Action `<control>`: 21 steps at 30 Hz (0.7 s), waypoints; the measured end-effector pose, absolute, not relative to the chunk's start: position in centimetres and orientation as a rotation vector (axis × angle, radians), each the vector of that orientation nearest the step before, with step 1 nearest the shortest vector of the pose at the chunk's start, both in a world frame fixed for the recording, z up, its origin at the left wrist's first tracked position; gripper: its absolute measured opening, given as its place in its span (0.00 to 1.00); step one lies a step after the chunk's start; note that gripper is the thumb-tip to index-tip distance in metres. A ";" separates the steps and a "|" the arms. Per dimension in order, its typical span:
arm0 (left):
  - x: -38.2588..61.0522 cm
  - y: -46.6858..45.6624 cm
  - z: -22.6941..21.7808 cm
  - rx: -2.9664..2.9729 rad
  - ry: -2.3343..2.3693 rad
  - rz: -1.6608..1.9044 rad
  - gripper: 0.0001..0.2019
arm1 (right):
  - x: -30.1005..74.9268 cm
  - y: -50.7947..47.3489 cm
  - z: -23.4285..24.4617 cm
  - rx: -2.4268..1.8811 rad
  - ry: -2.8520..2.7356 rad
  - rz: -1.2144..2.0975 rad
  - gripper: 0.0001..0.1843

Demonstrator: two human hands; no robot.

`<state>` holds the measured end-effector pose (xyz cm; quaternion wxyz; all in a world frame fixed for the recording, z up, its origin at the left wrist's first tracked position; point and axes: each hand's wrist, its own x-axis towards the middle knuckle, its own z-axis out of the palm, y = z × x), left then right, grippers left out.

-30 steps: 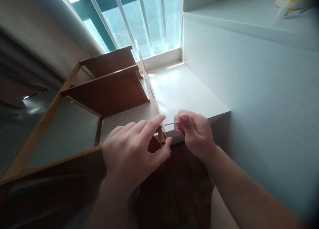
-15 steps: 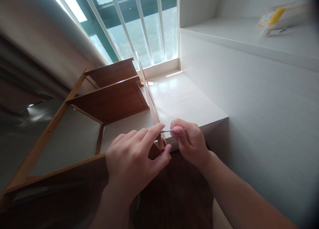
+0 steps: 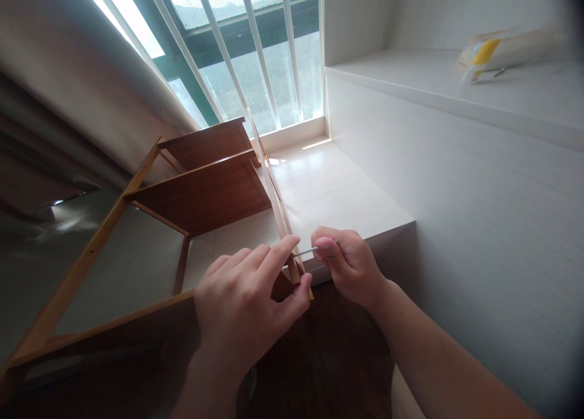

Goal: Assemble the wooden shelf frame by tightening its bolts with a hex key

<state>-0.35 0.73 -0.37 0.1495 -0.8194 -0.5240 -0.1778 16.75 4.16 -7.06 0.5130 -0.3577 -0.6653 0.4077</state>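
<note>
1. The left hand (image 3: 241, 309) was clamped on the near corner of the wooden shelf unit (image 3: 201, 194), forefinger stretched along the top of the side rail (image 3: 278, 209) and thumb pressed up under the rail's end: a narrow pinch, closed on the wood.
2. The right hand (image 3: 351, 264) was curled into a loose fist just right of that rail, thumb and fingers closed tight on a thin metal tool (image 3: 305, 250).
3. That tool, a slim silver rod, poked out leftward from the right fist, and its tip met the outer face of the rail close to the left forefinger. Whether it sat in a hole or a screw head, I could not tell.
4. The shelf unit lay on its side: two dark brown boards stood up from the frame, further from the hands, and a third board ran along the near edge under the left wrist.
5. The rail leaned against the edge of a pale low platform (image 3: 347, 194), which reached back to the barred window (image 3: 255, 60).
6. A white ledge (image 3: 410, 78) ran higher up on the right, with a yellow-and-white packet (image 3: 483, 51) lying on it, well apart from both hands.
7. A pale curtain (image 3: 68, 90) hung at the left, beside the window.
</note>
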 end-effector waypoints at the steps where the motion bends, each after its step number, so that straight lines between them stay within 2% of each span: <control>1: -0.3 0.7 -0.4 -2.360 -1.506 -0.501 0.19 | 16.8 4.2 -7.0 -0.856 -1.608 0.976 0.23; 15: 0.2 0.8 -0.9 -2.301 -1.498 -0.596 0.17 | 17.3 4.8 -6.5 -0.786 -1.770 0.755 0.19; 21: 0.2 0.8 -0.7 -2.299 -1.509 -0.582 0.17 | 16.2 4.0 -5.5 -0.959 -1.536 1.010 0.27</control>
